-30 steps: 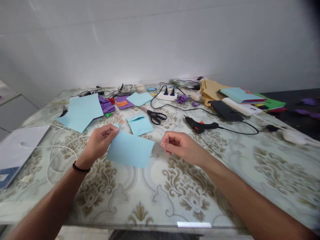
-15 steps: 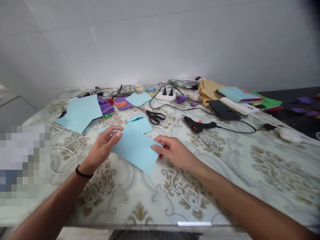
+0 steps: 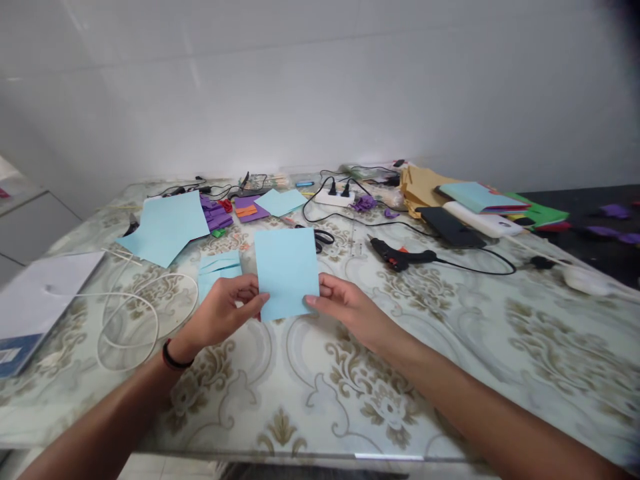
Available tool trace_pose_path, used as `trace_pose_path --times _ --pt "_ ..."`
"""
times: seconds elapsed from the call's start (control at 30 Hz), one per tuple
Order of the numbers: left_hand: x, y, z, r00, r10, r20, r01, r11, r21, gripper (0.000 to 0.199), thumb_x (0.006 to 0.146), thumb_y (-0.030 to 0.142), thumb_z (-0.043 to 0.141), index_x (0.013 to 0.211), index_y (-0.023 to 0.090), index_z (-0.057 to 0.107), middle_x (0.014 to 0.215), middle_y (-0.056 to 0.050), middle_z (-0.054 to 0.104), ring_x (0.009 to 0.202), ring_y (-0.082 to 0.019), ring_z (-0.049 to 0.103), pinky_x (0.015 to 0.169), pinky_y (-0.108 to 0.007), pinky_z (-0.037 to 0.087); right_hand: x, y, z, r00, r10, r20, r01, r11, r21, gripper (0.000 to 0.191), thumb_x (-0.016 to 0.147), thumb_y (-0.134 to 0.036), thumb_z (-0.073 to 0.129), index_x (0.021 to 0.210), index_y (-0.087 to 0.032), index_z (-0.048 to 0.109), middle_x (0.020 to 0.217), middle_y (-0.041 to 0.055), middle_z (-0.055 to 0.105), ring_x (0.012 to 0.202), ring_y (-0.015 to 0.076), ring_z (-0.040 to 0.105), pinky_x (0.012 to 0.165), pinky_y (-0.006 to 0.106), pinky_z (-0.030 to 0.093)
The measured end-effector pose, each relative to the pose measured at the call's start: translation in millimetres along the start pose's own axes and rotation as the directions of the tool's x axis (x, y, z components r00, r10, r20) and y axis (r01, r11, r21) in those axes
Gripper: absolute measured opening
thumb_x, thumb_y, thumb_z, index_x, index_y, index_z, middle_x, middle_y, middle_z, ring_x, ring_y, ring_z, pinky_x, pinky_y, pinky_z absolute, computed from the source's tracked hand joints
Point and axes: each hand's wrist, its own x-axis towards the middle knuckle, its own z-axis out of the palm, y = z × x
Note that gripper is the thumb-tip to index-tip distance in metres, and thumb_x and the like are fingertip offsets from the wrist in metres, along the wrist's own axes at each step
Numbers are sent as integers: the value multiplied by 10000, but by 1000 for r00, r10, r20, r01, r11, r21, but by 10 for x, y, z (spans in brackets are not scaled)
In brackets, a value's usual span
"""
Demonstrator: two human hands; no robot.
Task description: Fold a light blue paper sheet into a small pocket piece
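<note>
Scissors (image 3: pixel 325 240), partly hidden by paper (image 3: pixel 287 273)

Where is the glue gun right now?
In the head view, the glue gun lies right of centre, beyond the right hand and left of the black phone.

The held blue sheet (image 3: pixel 287 273) hides the blades of the scissors (image 3: pixel 326 240) and some fingertips of the left hand (image 3: pixel 233 308) and right hand (image 3: pixel 347 305). The left hand covers part of the folded blue paper (image 3: pixel 219 264). The left edge cuts off the booklet (image 3: pixel 47 287), its label print too small to read. Purple scraps (image 3: pixel 615 211) at far right are blurred.
</note>
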Motion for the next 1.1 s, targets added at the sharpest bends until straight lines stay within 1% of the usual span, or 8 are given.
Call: trace_pose_path --times 0.17,0.3,0.4,0.57,0.7,0.8,0.97,1.1 --pt "-51 81 22 997 73 14 -74 993 89 125 974 235 586 1088 188 566 621 81 558 497 -91 570 531 -210 440 -11 -50 -54 982 -108 -153 88 987 -134 304 838 -419 819 1058 -218 755 1072 53 780 955 212 701 883 354 552" --pt "-55 102 44 978 201 -54 -184 956 230 167 989 259 583 838 189 568 631 55 536 575 -94 524 575 -217 421 -20 -51 -63 981 -110 -159 88 986 -140 282 813 -421 838 1006 -222 790 1021 48 790 911 214 707 859 374 574" --pt "-51 94 37 949 295 -109 -252 921 297 182 978 254 613 813 181 598 699 31 581 650 -104 532 643 -226 442 -13 -38 -52 981 -117 -154 103 990 -93 249 781 -387 870 963 -229 804 956 30 789 882 201 712 845 360 588" --pt "-57 100 0 964 230 -131 -200 958 205 128 952 289 681 1028 188 698 864 -3 728 743 -126 645 698 -224 498 2 -48 -61 973 -36 -227 55 995 77 242 694 -372 926 790 -197 789 801 18 759 729 170 688 751 347 611" --pt "-59 107 -8 977 157 -143 -140 983 118 240 963 315 670 766 182 705 688 13 750 621 -119 664 632 -224 493 10 -75 -70 969 5 -248 35 987 155 313 651 -343 951 844 -193 755 828 11 747 765 179 680 755 364 620" --pt "-60 122 7 974 135 -183 -108 982 153 346 973 309 649 652 180 666 598 19 734 546 -109 644 605 -233 481 22 -86 -83 958 -59 -281 89 991 96 447 700 -323 925 1080 -249 702 942 -1 750 849 194 680 784 370 605" --pt "-56 116 38 932 286 -222 -212 928 307 347 964 232 649 621 185 654 565 20 681 535 -107 594 565 -242 460 26 -91 -121 915 -242 -322 214 970 -119 312 817 -320 829 1088 -275 680 1026 6 725 937 191 644 829 327 531" --pt "-38 63 31 843 501 -193 -426 843 328 193 939 86 638 986 203 783 937 -58 767 837 -156 706 713 -266 552 -1 -78 -149 900 -364 -239 274 900 -338 93 816 -250 800 886 -265 741 1025 23 699 1019 224 638 928 364 475"
